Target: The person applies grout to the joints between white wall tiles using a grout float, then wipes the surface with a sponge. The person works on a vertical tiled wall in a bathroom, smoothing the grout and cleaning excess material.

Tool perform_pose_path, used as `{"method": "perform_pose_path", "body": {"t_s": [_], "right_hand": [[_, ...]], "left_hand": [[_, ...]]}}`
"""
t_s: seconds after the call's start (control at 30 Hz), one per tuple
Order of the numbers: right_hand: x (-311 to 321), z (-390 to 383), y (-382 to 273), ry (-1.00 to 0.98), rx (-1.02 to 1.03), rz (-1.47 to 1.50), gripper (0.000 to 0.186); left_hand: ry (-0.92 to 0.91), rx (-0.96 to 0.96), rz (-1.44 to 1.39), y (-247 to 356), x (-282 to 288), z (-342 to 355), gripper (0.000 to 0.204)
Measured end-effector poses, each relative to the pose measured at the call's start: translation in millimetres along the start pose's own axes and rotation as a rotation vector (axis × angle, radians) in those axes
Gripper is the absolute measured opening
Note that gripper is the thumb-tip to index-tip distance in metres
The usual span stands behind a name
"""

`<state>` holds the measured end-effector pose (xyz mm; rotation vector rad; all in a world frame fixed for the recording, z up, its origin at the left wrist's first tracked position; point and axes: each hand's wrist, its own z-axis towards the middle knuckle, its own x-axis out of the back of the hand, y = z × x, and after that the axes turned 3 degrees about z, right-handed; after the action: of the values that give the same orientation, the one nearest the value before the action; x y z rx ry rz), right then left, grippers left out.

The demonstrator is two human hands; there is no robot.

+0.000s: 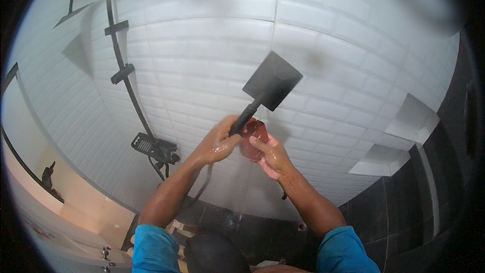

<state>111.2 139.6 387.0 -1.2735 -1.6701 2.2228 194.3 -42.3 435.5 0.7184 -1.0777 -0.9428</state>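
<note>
My left hand [220, 140] is wrapped round the handle of a black square hand shower [272, 80], its head tilted up and to the right. My right hand [273, 157] grips a flat red-brown piece [255, 136] just below the handle, thumb across its face. Both hands look wet and are close together; the piece partly hides behind my left fingers. A hose [201, 189] hangs down under my left hand.
A black shower column [130, 91] with a shelf and mixer [154, 147] stands on the left of the white tiled wall [328, 71]. Two recessed niches [379, 159] are at right. A glossy white partition [101, 212] borders the left, above dark floor tiles [364, 222].
</note>
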Motion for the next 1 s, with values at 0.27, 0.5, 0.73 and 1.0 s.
{"method": "perform_pose_path", "body": {"t_s": [0.27,0.5,0.73,1.0], "right_hand": [[50.7,-19.6,-28.7,0.448,0.382,-0.588,0.033],[-11.4,29.3,-159.7,0.196,1.174,-1.604,0.039],[-104.6,105.7,-325.8,-0.001,1.685,-2.278,0.036],[-194.2,185.2,-362.7,-0.184,1.367,-2.467,0.036]], "left_hand": [[0.451,-0.435,0.501,50.4,57.1,47.1,0.028],[0.785,-0.321,0.390,132.4,146.3,93.0,0.030],[0.613,-0.215,0.384,193.2,212.9,115.2,0.039],[0.353,0.107,0.177,230.5,258.8,115.8,0.042]]}}
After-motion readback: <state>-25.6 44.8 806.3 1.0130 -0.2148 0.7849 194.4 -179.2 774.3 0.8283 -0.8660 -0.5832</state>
